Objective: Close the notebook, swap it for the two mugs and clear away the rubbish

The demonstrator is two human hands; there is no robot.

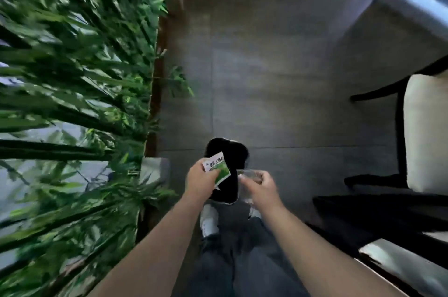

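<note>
My left hand [201, 179] grips a small white and green sachet [217, 168] with printed text. My right hand [260, 186] pinches a clear plastic wrapper [249, 174]. Both hands hover over a black bin [226, 168] with a dark liner that stands on the floor just ahead of my feet. The sachet is above the bin's left side and the wrapper above its right rim. No notebook or mugs are in view.
Tall green bamboo plants [72, 102] in a wooden-edged planter fill the left. Grey floor tiles [266, 78] stretch ahead. A dark chair with a cream cushion [424, 132] stands at the right, with a table edge [392, 255] at lower right. My white shoes [209, 220] are below the bin.
</note>
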